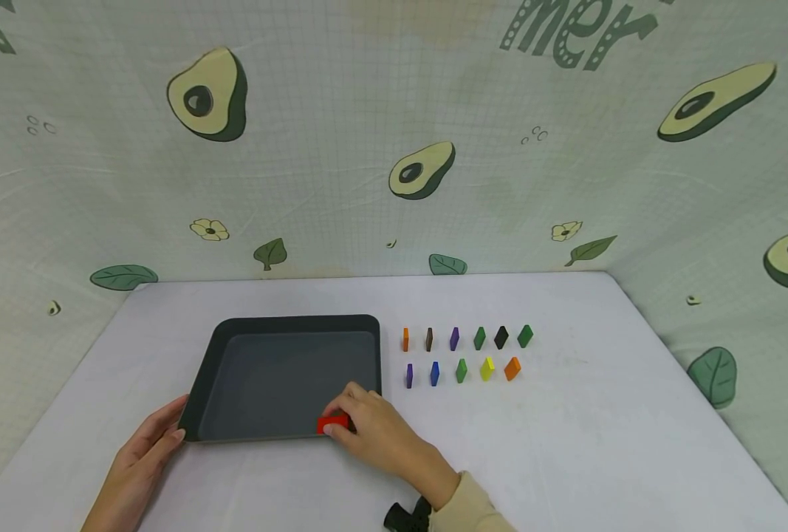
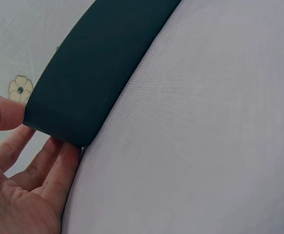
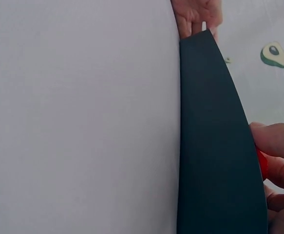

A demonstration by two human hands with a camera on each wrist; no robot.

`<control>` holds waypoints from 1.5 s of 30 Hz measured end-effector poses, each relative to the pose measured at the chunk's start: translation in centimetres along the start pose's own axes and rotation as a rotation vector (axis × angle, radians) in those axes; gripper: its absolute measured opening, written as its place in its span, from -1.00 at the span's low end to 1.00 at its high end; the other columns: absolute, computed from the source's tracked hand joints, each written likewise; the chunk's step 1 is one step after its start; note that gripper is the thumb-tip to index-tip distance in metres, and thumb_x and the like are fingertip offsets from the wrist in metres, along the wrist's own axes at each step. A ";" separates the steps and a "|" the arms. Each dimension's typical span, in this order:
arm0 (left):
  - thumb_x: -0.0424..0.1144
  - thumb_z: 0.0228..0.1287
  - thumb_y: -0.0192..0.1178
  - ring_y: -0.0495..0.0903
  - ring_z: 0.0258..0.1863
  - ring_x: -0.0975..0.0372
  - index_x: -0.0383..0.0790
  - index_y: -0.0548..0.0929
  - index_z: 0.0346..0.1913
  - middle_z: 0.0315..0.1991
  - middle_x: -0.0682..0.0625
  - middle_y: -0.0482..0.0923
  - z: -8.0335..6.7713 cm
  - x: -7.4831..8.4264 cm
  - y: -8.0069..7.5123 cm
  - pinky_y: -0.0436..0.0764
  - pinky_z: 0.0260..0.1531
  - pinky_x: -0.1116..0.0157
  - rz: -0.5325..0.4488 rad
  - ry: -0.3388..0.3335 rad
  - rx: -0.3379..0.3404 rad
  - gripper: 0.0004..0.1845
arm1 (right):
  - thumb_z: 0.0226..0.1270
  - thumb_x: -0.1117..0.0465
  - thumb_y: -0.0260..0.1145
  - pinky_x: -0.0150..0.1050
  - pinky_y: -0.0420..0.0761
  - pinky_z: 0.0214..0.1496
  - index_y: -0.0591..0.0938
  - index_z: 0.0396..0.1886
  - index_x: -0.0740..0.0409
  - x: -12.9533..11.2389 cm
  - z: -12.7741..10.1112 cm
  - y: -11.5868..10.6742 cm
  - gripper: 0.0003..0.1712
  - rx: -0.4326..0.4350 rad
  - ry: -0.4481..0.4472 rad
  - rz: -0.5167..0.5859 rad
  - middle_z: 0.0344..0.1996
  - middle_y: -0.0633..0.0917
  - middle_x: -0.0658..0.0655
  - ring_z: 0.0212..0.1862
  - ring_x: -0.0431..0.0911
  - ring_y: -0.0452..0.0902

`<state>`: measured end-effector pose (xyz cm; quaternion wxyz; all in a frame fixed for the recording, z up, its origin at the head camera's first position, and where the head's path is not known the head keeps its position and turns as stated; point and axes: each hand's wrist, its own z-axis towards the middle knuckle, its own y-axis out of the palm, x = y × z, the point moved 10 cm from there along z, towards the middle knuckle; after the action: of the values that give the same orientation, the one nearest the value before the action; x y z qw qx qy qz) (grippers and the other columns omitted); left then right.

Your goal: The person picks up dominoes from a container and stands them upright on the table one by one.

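A dark grey baking tray [image 1: 281, 384] lies on the white-covered table. At its near left corner, my left hand [image 1: 146, 451] holds the tray between thumb and fingers; the left wrist view shows the fingertips on the tray's wall [image 2: 83, 83]. My right hand [image 1: 375, 428] pinches a small red block [image 1: 327, 425] just inside the near wall, towards the right end. In the right wrist view, the red block [image 3: 262, 163] is mostly hidden behind the wall and the fingers. Whether it touches the tray floor I cannot tell.
Right of the tray, several coloured dominoes stand upright in two rows, among them a yellow domino [image 1: 487, 369], a black domino [image 1: 501, 338] and an orange domino [image 1: 512, 369]. A black object [image 1: 407, 517] shows beside the right sleeve [image 1: 470, 510]. An avocado-print cloth [image 1: 327, 148] hangs behind.
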<state>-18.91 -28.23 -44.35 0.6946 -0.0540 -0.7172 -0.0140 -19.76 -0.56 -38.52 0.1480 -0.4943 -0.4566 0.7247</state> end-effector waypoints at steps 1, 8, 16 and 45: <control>-0.30 0.45 -0.08 0.30 0.11 0.68 -0.18 0.13 0.42 0.20 0.34 0.30 0.0 -0.1 -0.1 0.35 -0.06 0.73 0.001 -0.006 0.005 -0.47 | 0.30 0.02 0.24 -0.58 0.33 -0.36 0.64 -0.14 -0.02 0.0 0.0 0.0 -0.78 -0.004 -0.003 0.009 -0.25 0.53 -0.09 -0.34 -0.33 0.30; -0.28 0.44 -0.07 0.29 0.10 0.69 -0.16 0.13 0.42 0.19 0.35 0.30 -0.1 -0.4 -0.3 0.35 -0.07 0.74 -0.003 -0.030 0.021 -0.47 | 0.25 0.07 0.30 -0.58 0.42 -0.27 0.64 -0.08 0.00 -0.1 -0.1 0.0 -0.73 -0.052 -0.060 0.055 -0.25 0.48 -0.13 -0.31 -0.37 0.35; -0.29 0.45 -0.08 0.28 0.11 0.69 -0.16 0.13 0.42 0.19 0.36 0.29 -0.2 -0.3 -0.2 0.35 -0.07 0.74 -0.013 -0.020 0.012 -0.47 | 0.22 0.16 0.33 -0.59 0.44 -0.23 0.63 -0.05 0.03 -0.1 -0.1 0.1 -0.72 -0.104 -0.066 0.108 -0.24 0.49 -0.10 -0.31 -0.38 0.37; -0.22 0.45 -0.06 0.27 0.09 0.70 -0.13 0.12 0.43 0.19 0.38 0.27 0.0 -0.5 -0.4 0.32 -0.09 0.75 0.058 -0.047 0.028 -0.46 | 0.23 0.04 0.31 -0.62 0.44 -0.34 0.68 -0.21 0.00 -0.6 -0.5 -1.3 -0.80 -0.071 -0.098 0.098 -0.38 0.53 -0.17 -0.38 -0.41 0.37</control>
<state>-18.90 -28.67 -44.83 0.6784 -0.0656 -0.7316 0.0174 -19.39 0.01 -37.18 0.0724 -0.4849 -0.4641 0.7377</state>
